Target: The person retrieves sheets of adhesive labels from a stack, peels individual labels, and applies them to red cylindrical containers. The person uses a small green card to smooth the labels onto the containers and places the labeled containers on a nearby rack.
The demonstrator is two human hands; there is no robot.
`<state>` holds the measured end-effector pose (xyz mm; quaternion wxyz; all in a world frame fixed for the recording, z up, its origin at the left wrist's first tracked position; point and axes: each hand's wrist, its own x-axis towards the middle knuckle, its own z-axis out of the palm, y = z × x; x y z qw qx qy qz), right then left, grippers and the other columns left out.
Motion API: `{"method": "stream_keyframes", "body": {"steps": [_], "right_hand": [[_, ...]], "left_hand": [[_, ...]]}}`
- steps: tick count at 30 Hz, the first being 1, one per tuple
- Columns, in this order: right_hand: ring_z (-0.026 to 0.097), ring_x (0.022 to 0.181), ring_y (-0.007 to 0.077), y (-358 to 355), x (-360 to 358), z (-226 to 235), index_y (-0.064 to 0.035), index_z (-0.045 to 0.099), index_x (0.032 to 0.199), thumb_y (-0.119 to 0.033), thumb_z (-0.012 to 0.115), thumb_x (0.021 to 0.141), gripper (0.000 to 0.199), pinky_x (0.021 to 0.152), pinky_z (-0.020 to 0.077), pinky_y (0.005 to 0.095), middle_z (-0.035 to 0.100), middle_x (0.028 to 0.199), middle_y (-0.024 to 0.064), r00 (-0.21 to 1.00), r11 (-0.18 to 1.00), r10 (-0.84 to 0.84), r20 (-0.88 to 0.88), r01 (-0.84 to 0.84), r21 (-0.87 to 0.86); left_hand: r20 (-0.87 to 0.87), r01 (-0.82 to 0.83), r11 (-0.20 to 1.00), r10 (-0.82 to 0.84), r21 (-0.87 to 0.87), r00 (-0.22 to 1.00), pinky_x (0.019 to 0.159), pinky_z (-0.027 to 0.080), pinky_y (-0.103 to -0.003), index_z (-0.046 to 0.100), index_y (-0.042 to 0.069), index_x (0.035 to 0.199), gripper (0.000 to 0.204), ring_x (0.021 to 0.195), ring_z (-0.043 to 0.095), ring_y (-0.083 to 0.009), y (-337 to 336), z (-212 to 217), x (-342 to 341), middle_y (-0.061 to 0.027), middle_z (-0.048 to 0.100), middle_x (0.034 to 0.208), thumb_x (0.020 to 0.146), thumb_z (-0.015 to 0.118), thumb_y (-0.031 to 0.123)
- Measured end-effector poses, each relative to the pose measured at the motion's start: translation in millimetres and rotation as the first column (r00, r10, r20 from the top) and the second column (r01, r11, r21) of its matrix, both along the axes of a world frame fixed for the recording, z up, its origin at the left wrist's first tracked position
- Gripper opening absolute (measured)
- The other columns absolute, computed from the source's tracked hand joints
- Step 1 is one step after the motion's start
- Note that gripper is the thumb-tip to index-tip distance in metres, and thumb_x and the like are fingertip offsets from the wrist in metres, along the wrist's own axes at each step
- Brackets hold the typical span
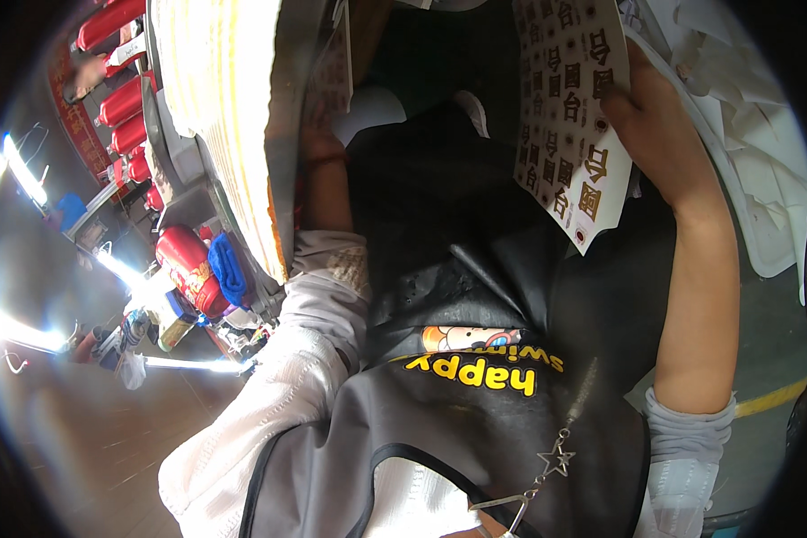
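right hand: the person's right hand (650, 121) pinches the edge of a printed sheet, the thumb lying on the printed face; the far fingers are hidden behind it.
printed sheet: the white sheet (556, 108) with rows of brown-gold characters and small round marks hangs at the upper right, tilted, its lower corner pointing down over the person's lap.
left hand: the person's left hand (321, 139) is in shadow at the upper left of centre, next to a narrow printed piece (339, 67); whether its grip is spread or closed, one cannot tell.
pale panel: a bright panel (211, 90) with yellow stripes stands just left of the left hand, washed out by light.
clothing: the person wears a dark apron (332, 457) with yellow lettering and a cartoon figure, over white sleeves; a silver star charm (556, 461) hangs on a chain at the front.
right side: crumpled white material (767, 170) lies beyond the right forearm.
left background: a big red jar (186, 260) stands beside a blue cloth (228, 271), below several smaller red vessels (124, 106).
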<state>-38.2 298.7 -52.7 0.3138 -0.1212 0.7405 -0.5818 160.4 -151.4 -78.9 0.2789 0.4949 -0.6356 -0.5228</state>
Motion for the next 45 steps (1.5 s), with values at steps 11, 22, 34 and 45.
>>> {"method": "stream_keyframes", "body": {"steps": [11, 22, 34, 45], "right_hand": [[0.063, 0.104, 0.0267, 2, -2, -5, 0.0021, 0.047, 0.140, -0.005, 0.049, 0.087, 0.053, 0.094, 0.0457, 0.0353, 0.068, 0.111, 0.0204, 0.999, 0.999, 0.036, -0.027, -0.036, -0.011], [0.062, 0.108, 0.0272, -1, -1, -5, 0.0026, 0.046, 0.141, -0.005, 0.049, 0.088, 0.053, 0.097, 0.0439, 0.0353, 0.067, 0.114, 0.0202, 0.999, 0.999, 0.031, -0.026, -0.031, -0.013], [0.062, 0.111, 0.0281, -1, -1, -2, 0.0029, 0.046, 0.140, -0.007, 0.049, 0.089, 0.052, 0.099, 0.0437, 0.0357, 0.067, 0.117, 0.0212, 1.000, 1.000, 0.018, -0.004, -0.018, 0.015], [0.063, 0.109, 0.0291, -2, -3, 1, 0.0025, 0.046, 0.141, -0.007, 0.048, 0.089, 0.053, 0.096, 0.0451, 0.0366, 0.067, 0.115, 0.0222, 0.999, 0.999, 0.035, 0.018, -0.035, -0.008]], "left_hand": [[0.527, 0.628, 0.724, -0.429, -0.285, 0.734, 0.107, 0.037, -0.035, 0.057, 0.000, 0.129, 0.045, 0.124, 0.051, -0.0224, 61, 26, -14, -0.0107, 0.058, 0.128, 0.095, 0.067, 0.028], [0.385, 0.539, 0.820, -0.442, -0.193, 0.810, 0.103, 0.038, -0.031, 0.059, 0.003, 0.127, 0.045, 0.118, 0.053, -0.0183, 65, 27, -14, -0.0072, 0.060, 0.123, 0.093, 0.069, 0.031], [0.487, 0.330, 0.728, 0.006, -0.601, 0.873, 0.085, 0.048, -0.041, 0.058, -0.008, 0.116, 0.055, 0.093, 0.061, -0.0253, 93, 33, -36, -0.0174, 0.063, 0.105, 0.101, 0.049, 0.044], [-0.070, 0.135, 0.943, -0.164, -0.305, 0.984, 0.098, 0.049, -0.041, 0.056, -0.002, 0.126, 0.046, 0.112, 0.059, -0.0301, 20, 21, -19, -0.0167, 0.059, 0.126, 0.099, 0.052, 0.035]]}}
